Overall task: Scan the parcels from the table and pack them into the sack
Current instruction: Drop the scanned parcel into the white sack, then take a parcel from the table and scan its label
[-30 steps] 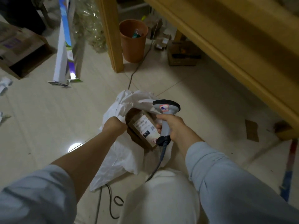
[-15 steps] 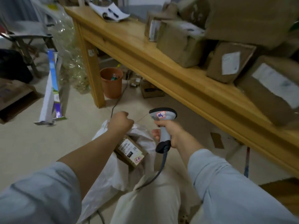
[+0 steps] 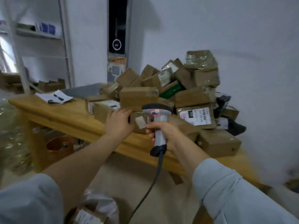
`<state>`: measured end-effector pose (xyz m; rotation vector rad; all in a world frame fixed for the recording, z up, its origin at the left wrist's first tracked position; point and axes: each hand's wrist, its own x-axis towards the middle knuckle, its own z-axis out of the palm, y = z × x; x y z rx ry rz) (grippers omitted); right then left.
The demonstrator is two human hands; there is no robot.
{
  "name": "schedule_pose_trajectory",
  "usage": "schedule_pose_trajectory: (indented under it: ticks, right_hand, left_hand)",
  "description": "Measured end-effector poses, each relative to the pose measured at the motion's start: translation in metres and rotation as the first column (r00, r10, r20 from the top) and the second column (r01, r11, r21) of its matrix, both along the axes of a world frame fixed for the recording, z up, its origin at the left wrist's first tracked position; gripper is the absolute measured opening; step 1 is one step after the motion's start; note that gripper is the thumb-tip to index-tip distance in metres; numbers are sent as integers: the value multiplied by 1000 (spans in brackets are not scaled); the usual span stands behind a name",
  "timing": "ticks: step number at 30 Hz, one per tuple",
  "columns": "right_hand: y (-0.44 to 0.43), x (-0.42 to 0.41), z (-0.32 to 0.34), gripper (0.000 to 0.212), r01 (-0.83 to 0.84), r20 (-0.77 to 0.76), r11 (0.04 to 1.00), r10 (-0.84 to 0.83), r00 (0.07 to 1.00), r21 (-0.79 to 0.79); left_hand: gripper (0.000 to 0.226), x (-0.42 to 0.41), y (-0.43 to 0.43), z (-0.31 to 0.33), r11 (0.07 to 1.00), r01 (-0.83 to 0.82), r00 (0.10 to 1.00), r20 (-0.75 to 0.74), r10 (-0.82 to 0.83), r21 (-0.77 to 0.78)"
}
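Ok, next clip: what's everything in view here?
Parcels: many, brown, piled on the table.
Green parcel: one, green, within the pile.
Table: one, light wood, across the middle.
Papers: a few, white, table's far left end.
Bucket: one, orange, under the table.
Sack: one, white, on the floor at bottom.
Scanner: one, grey, corded, in the right hand.
Left hand: touches a small parcel at the table's front.
Right hand: grips the scanner.
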<state>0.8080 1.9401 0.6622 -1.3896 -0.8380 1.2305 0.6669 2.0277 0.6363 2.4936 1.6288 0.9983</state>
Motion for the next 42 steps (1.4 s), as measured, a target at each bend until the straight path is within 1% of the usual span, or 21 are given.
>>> schedule_pose_trajectory:
  ticks: [3, 6, 8, 11, 12, 15, 17, 18, 19, 21, 24, 26, 28, 30, 32, 35, 37, 42]
  right_hand:
    - [-17, 49, 49, 13, 115, -112, 989, -105, 988, 89]
    - [-31, 97, 85, 14, 238, -217, 955, -198, 956, 176]
    - [-36, 126, 101, 14, 299, -293, 928, -229, 928, 222]
    - [-37, 165, 124, 5, 385, -425, 876, -242, 872, 291]
    - [-33, 181, 133, 5, 410, -457, 857, -242, 856, 313]
    - [-23, 208, 155, 15, 464, -524, 804, -231, 820, 371]
    - [-13, 224, 168, 10, 474, -562, 786, -199, 803, 398]
    - [-7, 230, 174, 4, 472, -579, 785, -183, 794, 400]
    - [0, 235, 178, 5, 471, -595, 786, -169, 786, 400]
    - [16, 245, 183, 9, 470, -612, 794, -161, 774, 385]
    - [46, 258, 183, 7, 431, -602, 828, -148, 785, 359]
    - [66, 268, 184, 25, 409, -588, 840, -139, 797, 357]
    - [84, 275, 187, 32, 405, -562, 839, -149, 814, 364]
    - [98, 280, 192, 26, 391, -524, 843, -158, 837, 371]
    - [109, 284, 195, 17, 369, -492, 858, -163, 856, 358]
    - [119, 290, 198, 6, 367, -494, 864, -165, 854, 345]
    - [123, 294, 197, 6, 381, -496, 860, -181, 849, 338]
    - [119, 297, 192, 6, 386, -492, 857, -186, 851, 343]
  left_hand:
    - [48, 46, -6, 48, 992, 115, 992, 48, -118, 60]
    - [45, 92, -14, 84, 976, 213, 960, 175, -219, 53]
    - [40, 122, -11, 104, 971, 238, 948, 213, -237, 22]
    - [38, 161, 0, 133, 960, 281, 931, 247, -269, -14]
    - [36, 176, 6, 146, 957, 291, 924, 263, -279, -7]
    - [24, 204, 22, 178, 953, 302, 908, 307, -286, -5]
    - [28, 229, 37, 200, 951, 302, 903, 336, -266, -58]
    - [36, 242, 45, 209, 944, 316, 892, 368, -261, -96]
    - [45, 254, 54, 217, 933, 338, 874, 409, -261, -128]
    - [67, 276, 73, 228, 916, 360, 855, 455, -248, -176]
    - [91, 307, 108, 236, 920, 313, 883, 430, -191, -234]
    - [108, 327, 128, 238, 930, 262, 904, 403, -143, -258]
    - [123, 343, 143, 239, 935, 231, 914, 391, -114, -269]
    - [132, 355, 154, 242, 941, 212, 916, 390, -97, -264]
    - [140, 362, 166, 246, 931, 208, 909, 411, -71, -301]
    - [146, 369, 186, 248, 912, 220, 897, 440, -50, -346]
    - [145, 374, 195, 246, 906, 248, 877, 477, -60, -342]
    - [129, 376, 198, 241, 910, 280, 829, 555, -68, -306]
